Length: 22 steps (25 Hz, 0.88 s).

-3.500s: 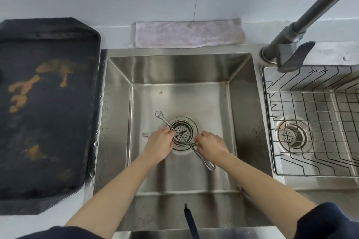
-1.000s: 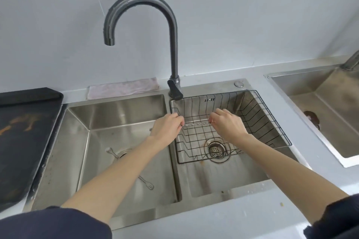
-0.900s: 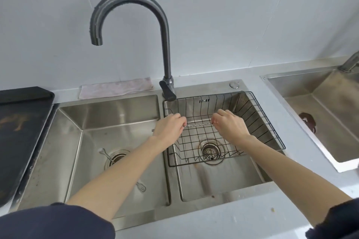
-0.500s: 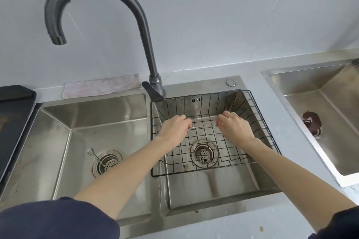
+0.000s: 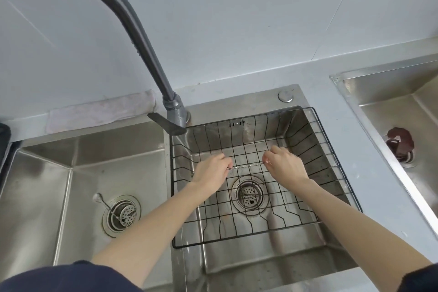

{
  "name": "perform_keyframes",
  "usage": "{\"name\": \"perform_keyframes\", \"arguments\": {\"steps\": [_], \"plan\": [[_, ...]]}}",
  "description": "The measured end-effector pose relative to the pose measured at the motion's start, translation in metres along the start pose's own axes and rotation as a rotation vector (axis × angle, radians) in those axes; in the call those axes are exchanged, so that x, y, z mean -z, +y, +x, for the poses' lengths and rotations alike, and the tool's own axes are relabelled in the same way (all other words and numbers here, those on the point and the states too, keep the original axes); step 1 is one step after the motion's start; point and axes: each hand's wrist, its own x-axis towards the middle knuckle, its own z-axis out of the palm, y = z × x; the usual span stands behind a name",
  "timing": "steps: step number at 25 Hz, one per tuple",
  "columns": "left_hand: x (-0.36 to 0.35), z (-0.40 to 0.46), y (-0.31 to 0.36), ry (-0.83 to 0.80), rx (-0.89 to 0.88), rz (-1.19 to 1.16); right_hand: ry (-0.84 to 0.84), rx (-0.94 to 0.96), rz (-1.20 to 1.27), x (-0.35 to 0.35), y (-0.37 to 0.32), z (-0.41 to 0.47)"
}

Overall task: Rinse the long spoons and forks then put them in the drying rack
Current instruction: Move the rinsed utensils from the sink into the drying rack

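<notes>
Head view over a double steel sink, read from left to right. At the far left edge, a dark tray (image 5: 3,140) borders the counter. The left basin (image 5: 42,173) holds 1 long-handled utensil (image 5: 102,201) lying with its rounded end on the basin floor and its handle running onto the drain strainer (image 5: 122,214); whether it is a spoon or a fork cannot be told. Behind this basin a pale cloth (image 5: 99,112) lies flat against the wall. The dark gooseneck faucet (image 5: 147,38) rises from the divider between the 2 basins, its lever (image 5: 166,123) pointing down and to the left. The right basin carries the black wire drying rack (image 5: 331,173), seated inside it above a second drain (image 5: 247,193). Over the rack, the left hand (image 5: 211,170) pinches 1 end of a thin, twisted-handle utensil (image 5: 246,166), fingers curled closed around it; the right hand (image 5: 285,165) pinches the other end in the same manner, so the piece spans horizontally between the 2 hands, above the rack floor and not touching it. Its working end is hidden in a hand. At the far right, a separate sink (image 5: 391,111) shows a dark reddish drain stopper (image 5: 400,142).
</notes>
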Motion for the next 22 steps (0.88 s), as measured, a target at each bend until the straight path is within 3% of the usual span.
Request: {"name": "perform_keyframes", "arguments": {"steps": [13,22], "plan": [[-0.014,0.01,-0.009,-0.064,0.036,-0.035,-0.075,-0.03,-0.047,-0.007,-0.005,0.006],[0.018,-0.024,-0.01,0.033,0.015,0.012,-0.057,-0.015,-0.079,0.021,-0.039,-0.016]]}}
